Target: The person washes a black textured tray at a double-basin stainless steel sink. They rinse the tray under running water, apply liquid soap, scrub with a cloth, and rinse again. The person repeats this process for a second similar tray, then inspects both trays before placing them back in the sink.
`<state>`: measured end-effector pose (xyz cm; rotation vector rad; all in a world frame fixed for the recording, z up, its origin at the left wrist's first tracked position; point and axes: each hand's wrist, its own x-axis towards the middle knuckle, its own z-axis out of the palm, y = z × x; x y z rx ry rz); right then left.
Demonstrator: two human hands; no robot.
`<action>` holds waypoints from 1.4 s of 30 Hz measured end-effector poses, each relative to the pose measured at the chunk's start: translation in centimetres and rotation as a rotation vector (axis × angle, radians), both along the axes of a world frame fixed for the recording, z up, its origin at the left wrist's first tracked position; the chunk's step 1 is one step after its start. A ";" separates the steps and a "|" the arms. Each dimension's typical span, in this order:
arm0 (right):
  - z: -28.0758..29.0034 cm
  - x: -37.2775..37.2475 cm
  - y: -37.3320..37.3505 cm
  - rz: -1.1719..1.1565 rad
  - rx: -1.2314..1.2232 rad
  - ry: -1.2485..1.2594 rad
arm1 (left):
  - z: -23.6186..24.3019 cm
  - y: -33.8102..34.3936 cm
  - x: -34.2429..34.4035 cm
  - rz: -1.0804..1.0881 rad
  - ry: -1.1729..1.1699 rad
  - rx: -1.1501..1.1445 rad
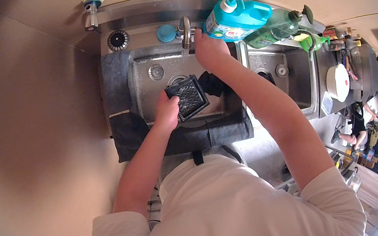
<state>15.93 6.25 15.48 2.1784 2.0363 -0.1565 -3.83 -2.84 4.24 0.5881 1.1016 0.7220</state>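
My left hand [166, 111] grips a black, square, wet plastic tray [187, 98] by its left edge, tilted above the left sink basin [151, 102]. My right hand [212, 52] reaches to the back of the sink, its fingers closed at the handle beside the metal faucet [186, 32]; the bottle and the hand itself partly hide them. A dark, crumpled-looking item [212, 83] lies in the basin to the right of the tray. I cannot make out what it is.
Dark cloths [182, 138] drape the sink's front and left edges. A blue pump bottle [237, 17] and a green bottle [274, 28] crowd the back rim. The right basin [287, 88] and a white bowl [338, 83] are farther right. Another person [372, 111] is at the far right.
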 end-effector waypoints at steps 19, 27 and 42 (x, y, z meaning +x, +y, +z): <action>-0.2 0.2 -0.1 0.085 0.054 -0.067 | -2.3 0.1 2.5 -0.111 0.132 0.101; -3.0 -2.0 -3.4 -0.386 0.067 0.786 | -2.6 -0.2 2.1 -0.083 0.093 0.050; -7.3 -5.9 -2.9 -0.901 -0.072 1.541 | -1.7 0.4 2.8 -0.108 0.274 0.075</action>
